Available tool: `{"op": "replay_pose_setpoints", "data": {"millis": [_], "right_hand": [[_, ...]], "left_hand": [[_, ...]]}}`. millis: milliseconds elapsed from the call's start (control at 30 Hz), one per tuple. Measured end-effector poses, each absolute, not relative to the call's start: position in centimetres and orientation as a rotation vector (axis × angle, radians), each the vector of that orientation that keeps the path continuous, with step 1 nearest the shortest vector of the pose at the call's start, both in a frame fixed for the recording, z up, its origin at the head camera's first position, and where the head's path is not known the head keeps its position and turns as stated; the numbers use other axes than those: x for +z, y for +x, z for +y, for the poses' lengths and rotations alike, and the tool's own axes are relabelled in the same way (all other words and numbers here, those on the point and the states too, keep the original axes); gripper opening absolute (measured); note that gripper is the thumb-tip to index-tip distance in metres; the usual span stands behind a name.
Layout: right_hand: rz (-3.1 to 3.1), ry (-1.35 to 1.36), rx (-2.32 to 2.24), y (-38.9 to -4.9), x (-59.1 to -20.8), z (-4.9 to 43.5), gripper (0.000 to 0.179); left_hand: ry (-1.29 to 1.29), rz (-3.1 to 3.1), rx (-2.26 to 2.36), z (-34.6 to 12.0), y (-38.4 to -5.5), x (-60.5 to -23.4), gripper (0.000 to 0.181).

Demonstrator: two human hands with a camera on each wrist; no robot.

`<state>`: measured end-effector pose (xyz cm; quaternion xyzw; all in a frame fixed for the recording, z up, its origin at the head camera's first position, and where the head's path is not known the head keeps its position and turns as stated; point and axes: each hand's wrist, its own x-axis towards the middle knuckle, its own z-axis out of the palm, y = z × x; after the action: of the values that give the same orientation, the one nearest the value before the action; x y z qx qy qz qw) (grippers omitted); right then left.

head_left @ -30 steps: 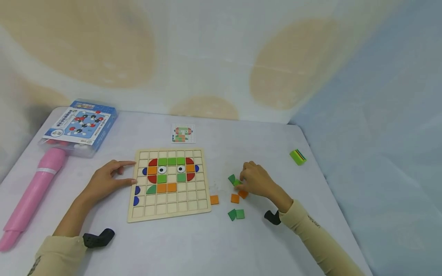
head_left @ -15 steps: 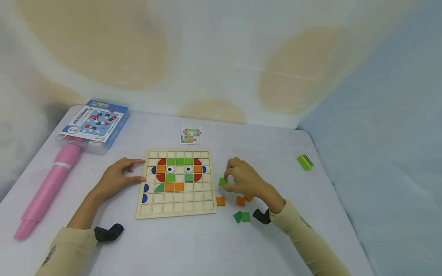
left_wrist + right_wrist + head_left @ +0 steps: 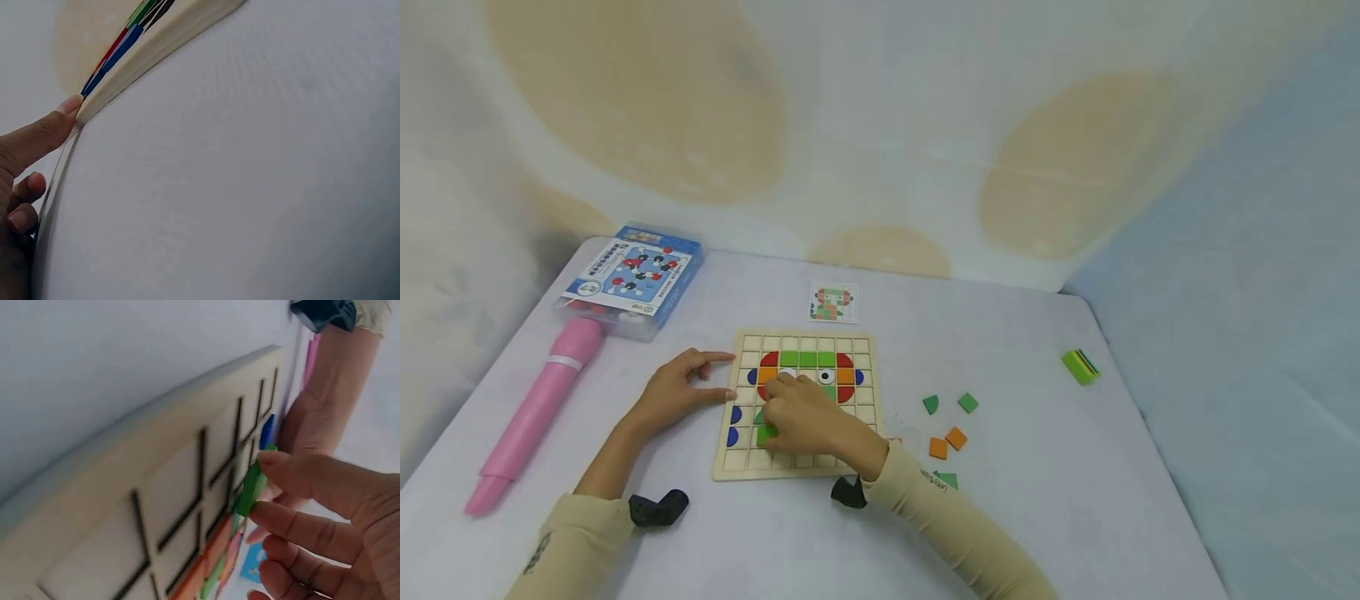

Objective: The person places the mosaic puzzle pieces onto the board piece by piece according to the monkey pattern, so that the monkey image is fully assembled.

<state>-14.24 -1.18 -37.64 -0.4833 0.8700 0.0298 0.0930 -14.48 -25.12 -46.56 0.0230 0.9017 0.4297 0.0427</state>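
A wooden grid board (image 3: 737,461) lies mid-table, with red, orange, green, blue and eye tiles in its cells. My right hand (image 3: 805,417) is over the board's lower left part. Between thumb and index finger it pinches a green square tile (image 3: 252,487), which is tilted against the grid in the right wrist view. The hand covers several cells and tiles. My left hand (image 3: 677,392) rests at the board's left edge, thumb and index finger extended and touching it. Two blue half-round tiles (image 3: 735,414) sit in the cells nearest that hand.
Right of the board lie a green quarter-round tile (image 3: 931,404), a green square (image 3: 967,402), orange squares (image 3: 938,448) and a partly hidden green tile (image 3: 947,481). A pattern card (image 3: 833,302), blue box (image 3: 636,279), pink tube (image 3: 538,408) and tile stack (image 3: 1081,367) stand around.
My right hand has picked up a green square tile from the loose pieces and carried it left over the board. My left hand stays at the board's edge; the view has shifted.
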Motion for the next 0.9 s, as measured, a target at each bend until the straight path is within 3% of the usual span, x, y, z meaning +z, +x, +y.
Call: {"op": "replay_pose_setpoints", "data": {"millis": [533, 700, 900], "right_hand": [[2.732, -1.207, -0.076, -12.7, -39.0, -0.5, 0.017], [2.753, -1.153, -0.205, -13.5, -37.4, 3.3, 0.027], [2.827, -1.020, -0.262, -15.9, -35.7, 11.1, 0.024]], "left_hand": [[0.122, 2.771, 1.273, -24.2, -14.9, -46.8, 0.066], [0.094, 2.733, 1.266, -24.3, -14.6, -46.8, 0.070], [0.083, 2.735, 1.269, -24.9, -14.2, -46.5, 0.071]]}}
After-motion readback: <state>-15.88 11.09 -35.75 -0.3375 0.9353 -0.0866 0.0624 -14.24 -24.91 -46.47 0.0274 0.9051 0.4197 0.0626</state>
